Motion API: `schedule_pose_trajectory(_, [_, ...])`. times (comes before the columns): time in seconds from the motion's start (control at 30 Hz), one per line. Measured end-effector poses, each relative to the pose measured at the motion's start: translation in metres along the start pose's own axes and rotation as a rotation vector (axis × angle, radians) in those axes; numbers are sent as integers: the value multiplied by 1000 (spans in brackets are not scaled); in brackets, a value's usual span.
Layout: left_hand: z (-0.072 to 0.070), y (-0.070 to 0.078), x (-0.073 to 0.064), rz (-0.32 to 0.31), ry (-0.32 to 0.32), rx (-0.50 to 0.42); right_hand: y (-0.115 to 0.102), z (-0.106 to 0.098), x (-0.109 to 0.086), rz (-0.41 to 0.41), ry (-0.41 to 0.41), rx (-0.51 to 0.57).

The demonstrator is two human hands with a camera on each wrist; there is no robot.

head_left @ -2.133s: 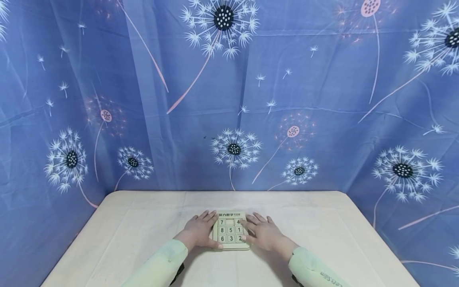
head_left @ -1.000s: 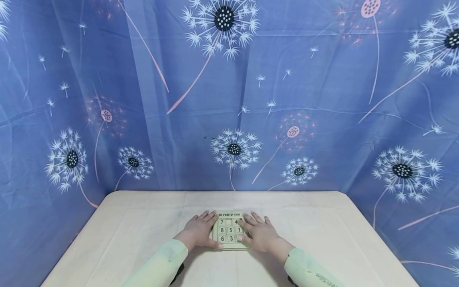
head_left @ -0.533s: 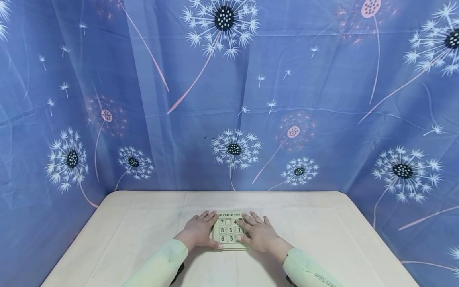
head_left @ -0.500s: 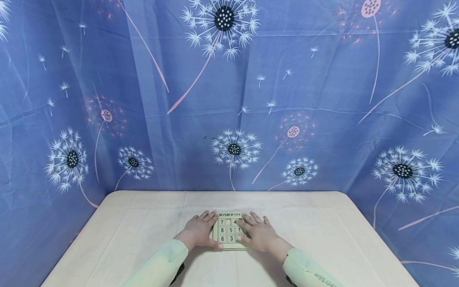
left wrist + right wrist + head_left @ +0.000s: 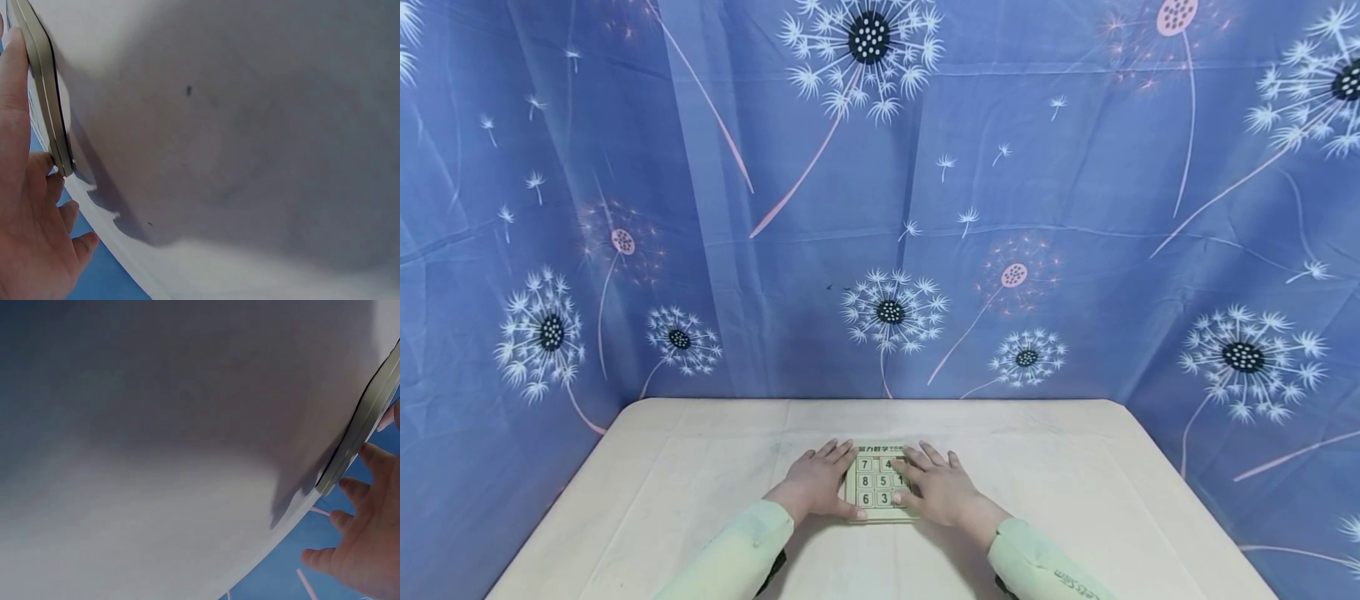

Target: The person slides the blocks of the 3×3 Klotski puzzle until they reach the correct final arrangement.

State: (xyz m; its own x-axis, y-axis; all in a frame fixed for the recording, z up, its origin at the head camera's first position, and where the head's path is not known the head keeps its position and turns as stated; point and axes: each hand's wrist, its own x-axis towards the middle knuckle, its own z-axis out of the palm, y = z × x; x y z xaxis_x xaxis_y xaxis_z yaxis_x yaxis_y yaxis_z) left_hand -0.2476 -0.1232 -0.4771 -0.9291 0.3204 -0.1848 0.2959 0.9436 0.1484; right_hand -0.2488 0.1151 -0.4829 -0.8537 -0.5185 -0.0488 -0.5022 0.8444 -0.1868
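A pale green sliding number puzzle lies flat on the table, its numbered tiles set in a square frame. My left hand holds the frame's left side, thumb at the near corner and fingers along the far left edge. In the left wrist view, thumb and fingertip bracket the puzzle's side. My right hand lies over the right side with extended fingers. Its index finger touches the 4 tile, which sits between the top row's middle and right places. The right thumb covers the bottom right tile.
The cream-covered table stretches away on both sides of the puzzle. A blue curtain printed with dandelions hangs behind and beside the table. Light green sleeves cover both forearms.
The 4 tile has slid left from the top right corner towards the gap beside the 7, my right hand moving left with it. My left hand has stayed in place.
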Motion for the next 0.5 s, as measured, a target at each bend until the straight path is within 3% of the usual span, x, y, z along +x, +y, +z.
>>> schedule_pose_trajectory(0.5, [0,1,1,-10,-18,7,-6,2,6,0,4,6])
